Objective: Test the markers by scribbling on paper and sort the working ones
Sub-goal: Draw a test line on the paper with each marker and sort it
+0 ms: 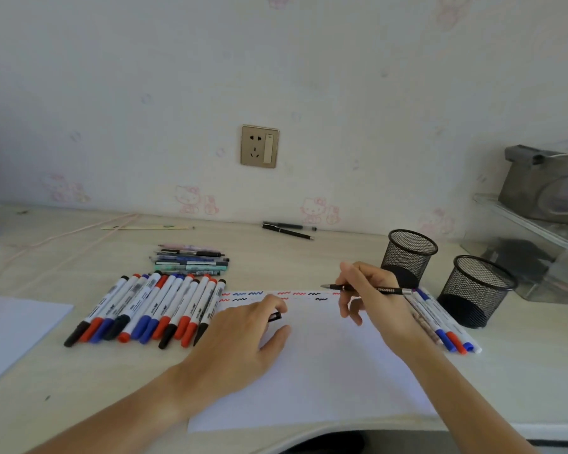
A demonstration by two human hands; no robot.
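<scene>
A white sheet of paper (325, 362) lies on the desk with red, blue and black scribbles along its top edge. My right hand (371, 293) grips a thin black pen (384, 290), uncapped, tip pointing left above the paper's top edge. My left hand (243, 335) rests on the paper's left side and pinches a small black cap (275, 316). A row of several whiteboard markers (148, 309) with black, red and blue caps lies left of the paper. A few more markers (440, 322) lie along the paper's right edge.
Two black mesh pen cups (410, 253) (476, 286) stand at the right. A bundle of thin pens (191, 259) lies behind the marker row. Two black pens (287, 229) lie by the wall. Another sheet (14, 326) sits far left; a clear box (538, 250) far right.
</scene>
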